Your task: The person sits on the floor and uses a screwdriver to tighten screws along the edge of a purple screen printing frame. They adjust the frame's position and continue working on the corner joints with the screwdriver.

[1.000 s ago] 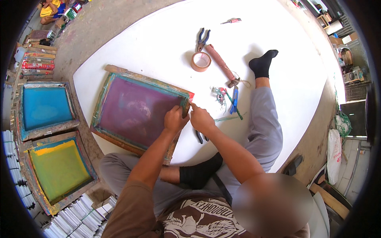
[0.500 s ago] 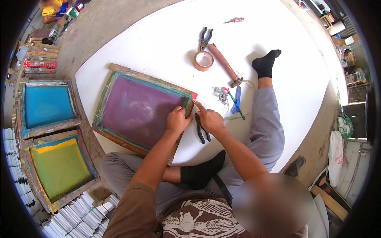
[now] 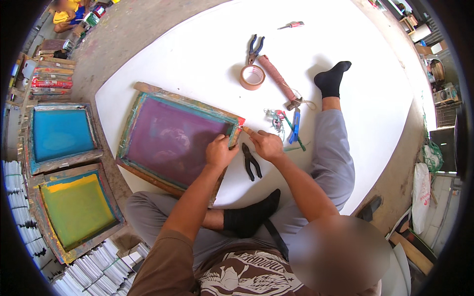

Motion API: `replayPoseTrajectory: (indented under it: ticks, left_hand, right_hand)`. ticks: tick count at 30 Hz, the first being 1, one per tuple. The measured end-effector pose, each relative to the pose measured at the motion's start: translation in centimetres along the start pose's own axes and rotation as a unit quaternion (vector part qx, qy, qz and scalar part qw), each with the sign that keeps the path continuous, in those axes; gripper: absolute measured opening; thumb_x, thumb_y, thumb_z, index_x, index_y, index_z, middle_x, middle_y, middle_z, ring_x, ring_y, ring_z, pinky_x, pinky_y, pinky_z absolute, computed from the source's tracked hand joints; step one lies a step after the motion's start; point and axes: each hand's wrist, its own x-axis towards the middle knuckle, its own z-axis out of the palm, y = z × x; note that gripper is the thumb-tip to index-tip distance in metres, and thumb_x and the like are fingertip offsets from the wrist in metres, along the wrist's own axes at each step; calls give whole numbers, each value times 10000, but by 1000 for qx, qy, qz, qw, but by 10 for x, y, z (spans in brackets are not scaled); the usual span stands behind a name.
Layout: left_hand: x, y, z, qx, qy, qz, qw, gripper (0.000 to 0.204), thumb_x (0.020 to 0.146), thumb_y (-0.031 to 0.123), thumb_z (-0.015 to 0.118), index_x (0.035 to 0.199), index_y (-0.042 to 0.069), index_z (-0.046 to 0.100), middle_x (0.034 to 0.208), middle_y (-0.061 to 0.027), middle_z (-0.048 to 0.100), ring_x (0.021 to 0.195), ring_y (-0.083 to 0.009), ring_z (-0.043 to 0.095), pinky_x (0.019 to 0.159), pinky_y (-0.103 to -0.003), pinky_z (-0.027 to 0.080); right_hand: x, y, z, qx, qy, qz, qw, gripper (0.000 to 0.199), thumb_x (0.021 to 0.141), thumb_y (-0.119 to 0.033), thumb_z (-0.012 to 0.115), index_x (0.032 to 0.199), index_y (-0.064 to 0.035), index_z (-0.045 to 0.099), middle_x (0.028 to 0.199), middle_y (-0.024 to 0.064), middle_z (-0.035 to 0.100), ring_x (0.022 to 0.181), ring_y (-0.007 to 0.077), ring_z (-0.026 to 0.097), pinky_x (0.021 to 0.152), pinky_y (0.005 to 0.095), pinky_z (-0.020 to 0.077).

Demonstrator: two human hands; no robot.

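Observation:
A wooden screen-printing frame (image 3: pixel 185 102) with purple mesh lies tilted on the white sheet, left of centre. My left hand (image 3: pixel 220 151) is closed on its right-hand rail, thumb over the inner edge. At the frame's upper right corner, which has a red patch, my right hand (image 3: pixel 266 144) stretches out its index finger and touches the wood with the tip. Its other fingers curl loosely, and I see nothing in them. Black-handled pliers (image 3: pixel 251 163) lie just below my right hand. Beyond it sit a blue cutter (image 3: pixel 295 126) and a tangle of green and red strands (image 3: pixel 276 120).
Farther off lie a wrapped-handle hammer (image 3: pixel 278 79), a tape roll (image 3: pixel 252 77), blue-handled pliers (image 3: pixel 255 48) and a screwdriver (image 3: pixel 292 25). Blue (image 3: pixel 63 132) and yellow-green (image 3: pixel 78 209) screens stand at left, above paper stacks (image 3: pixel 94 271). My legs flank the workspace. A person (image 3: pixel 66 17) sits far left.
My right hand has shifted slightly right and its index finger is straighter, still at the frame's corner. The left hand keeps its grip. The view has moved a little.

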Motion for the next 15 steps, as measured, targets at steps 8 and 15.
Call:
replayPoseTrajectory:
  ticks: [8, 15]
  left_hand:
    - [-1, 3, -1, 1, 5, 0, 1000, 354, 800, 334, 808, 913, 8, 728, 914, -142, 681, 776, -392, 705, 685, -497, 593]
    - [0, 2, -1, 17, -16, -13, 1000, 382, 815, 349, 805, 961, 3, 738, 937, -149, 687, 805, -395, 715, 703, -496, 598]
  right_hand:
    - [-5, 17, 18, -167, 111, -129, 971, 600, 879, -164, 636, 1464, -299, 625, 828, 36, 604, 693, 232, 654, 554, 390, 529]
    - [-6, 1, 6, -122, 13, -38, 992, 542, 960, -202, 589, 1495, -291, 574, 869, 107, 667, 713, 307, 705, 590, 460, 572]
